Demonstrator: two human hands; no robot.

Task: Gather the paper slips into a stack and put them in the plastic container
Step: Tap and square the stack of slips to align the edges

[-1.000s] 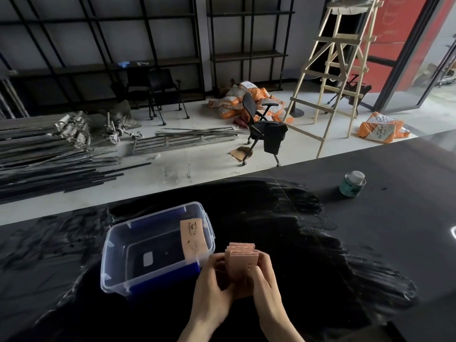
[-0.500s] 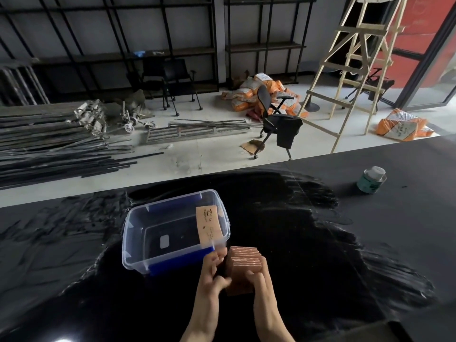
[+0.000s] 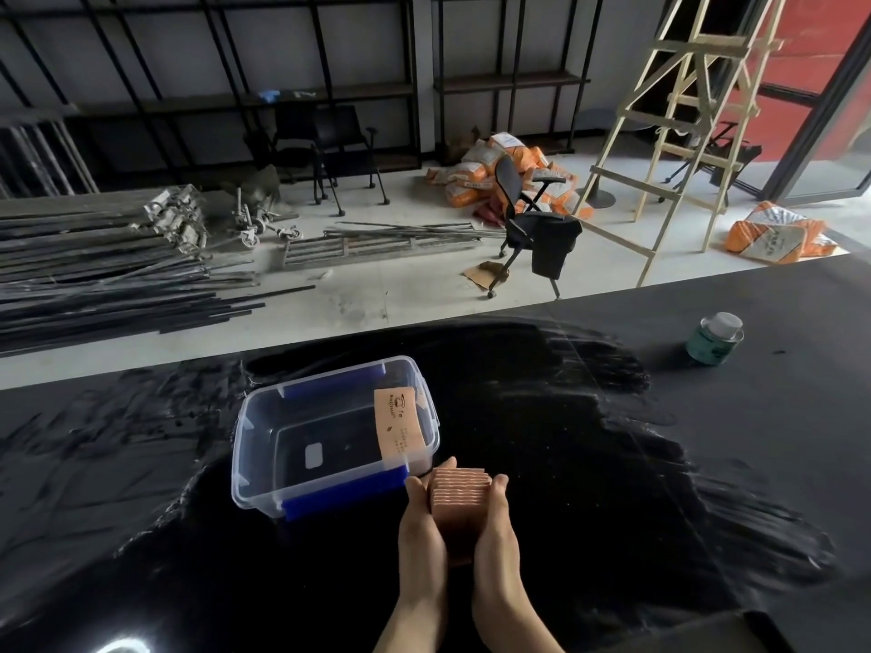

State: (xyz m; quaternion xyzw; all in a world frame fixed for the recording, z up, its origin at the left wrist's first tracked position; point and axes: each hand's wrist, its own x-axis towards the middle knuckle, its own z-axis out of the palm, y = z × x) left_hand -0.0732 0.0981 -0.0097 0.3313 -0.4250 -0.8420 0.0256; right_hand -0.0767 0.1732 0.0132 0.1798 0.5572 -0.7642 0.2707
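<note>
The single head-worn wide-angle camera looks forward and down from above the black counter (image 3: 660,464), close over the person's hands at the bottom centre, and takes in the floor (image 3: 400,299) and shelving (image 3: 330,87) beyond.

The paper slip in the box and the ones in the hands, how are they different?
The single slip leans alone against the clear container's inner wall, printed face showing; the stack is many slips pressed together, edges showing. The single slip is untouched; the stack sits between the left hand and right hand. Both are pinkish-orange.
</note>
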